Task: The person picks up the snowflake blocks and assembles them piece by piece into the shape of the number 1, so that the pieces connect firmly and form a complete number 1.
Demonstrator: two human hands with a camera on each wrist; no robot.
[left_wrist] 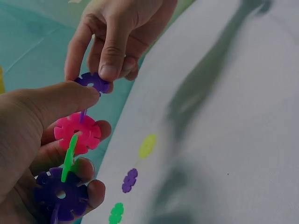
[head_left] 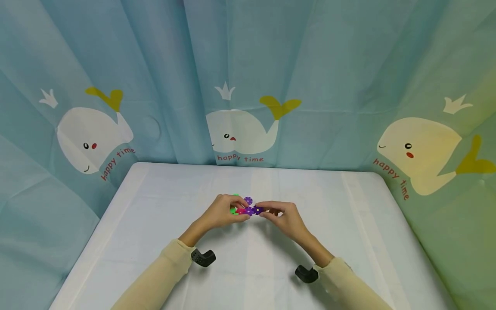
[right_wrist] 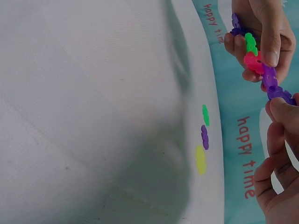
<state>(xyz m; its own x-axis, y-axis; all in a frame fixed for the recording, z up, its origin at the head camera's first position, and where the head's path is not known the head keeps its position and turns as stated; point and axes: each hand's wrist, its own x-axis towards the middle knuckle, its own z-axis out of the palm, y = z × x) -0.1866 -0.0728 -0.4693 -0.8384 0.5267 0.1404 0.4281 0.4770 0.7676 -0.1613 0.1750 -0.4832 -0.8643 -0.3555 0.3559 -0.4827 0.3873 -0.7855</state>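
My left hand grips a chain of interlocked plastic snowflake discs above the table. In the left wrist view the chain has a dark purple disc at the lower end, then a green disc seen edge-on and a pink disc. Beyond the pink one comes a purple disc, partly covered by my left thumb. At the chain's far end my right hand pinches a dark purple disc between thumb and fingers. That disc meets its neighbour at the edge, slots partly hidden by the fingertips.
Loose on the white table beyond my hands lie a yellow disc, a purple disc and a green disc, in a row near the far edge. A blue-green curtain with whale prints hangs behind the table.
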